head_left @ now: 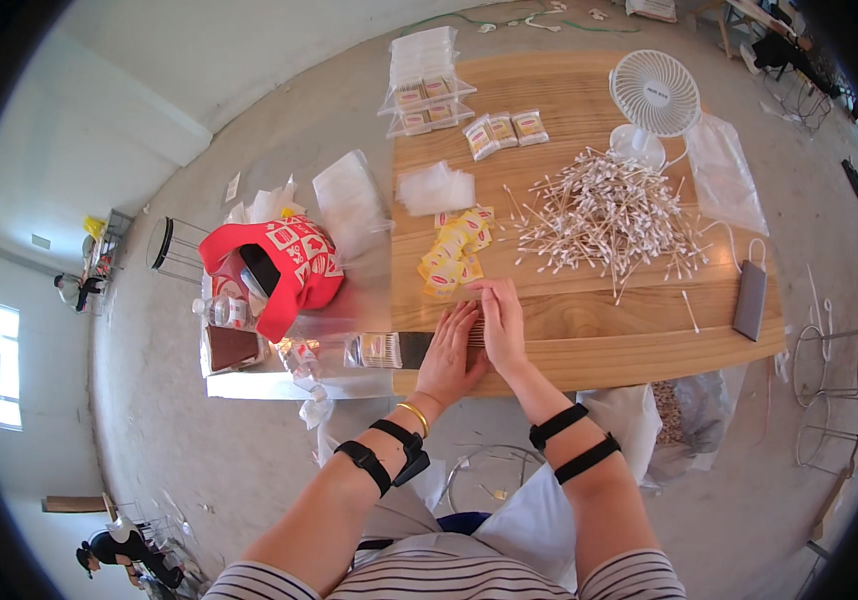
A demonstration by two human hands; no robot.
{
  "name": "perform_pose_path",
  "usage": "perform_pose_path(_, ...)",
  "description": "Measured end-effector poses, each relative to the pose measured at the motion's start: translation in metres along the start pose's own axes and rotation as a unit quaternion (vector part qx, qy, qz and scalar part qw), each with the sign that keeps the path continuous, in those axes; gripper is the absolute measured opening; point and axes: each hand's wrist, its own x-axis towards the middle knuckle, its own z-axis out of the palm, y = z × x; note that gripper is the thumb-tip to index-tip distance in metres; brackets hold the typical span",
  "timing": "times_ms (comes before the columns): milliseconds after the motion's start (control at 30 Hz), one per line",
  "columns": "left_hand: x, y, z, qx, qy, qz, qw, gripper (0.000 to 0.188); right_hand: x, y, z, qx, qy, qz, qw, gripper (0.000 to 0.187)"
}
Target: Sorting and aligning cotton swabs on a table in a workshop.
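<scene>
Near the table's front edge, my left hand (449,355) is closed over a row of cotton swabs, thumb on the near side and fingers on the far side. Some swab sticks (476,334) show between my two hands. My right hand (501,322) stands on edge at the row's right end, fingers extended with their tips bent leftward; its palm is hidden. Left of my left hand runs a dark flat strip (414,350), leading to a clear bag of cotton swabs (379,350). Yellow printed cards (456,250) lie just beyond my hands.
A big pile of loose cotton swabs (604,215) covers the right middle, with a white fan (655,93) behind and a grey power bank (750,300) to the right. Filled packs (506,132) and stacked bags (424,85) lie at the back. A red bag (299,262) sits left.
</scene>
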Motion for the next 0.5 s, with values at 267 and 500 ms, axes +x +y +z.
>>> perform_pose_path(267,0.000,0.000,0.001,-0.004,-0.003,-0.003,1.000,0.067,-0.008,0.001,0.005,0.016,-0.028,0.009,0.999,0.023)
perform_pose_path(500,-0.004,-0.002,-0.001,0.011,-0.005,-0.003,1.000,0.066,0.006,0.005,-0.013,-0.004,0.059,0.026,0.998,0.021)
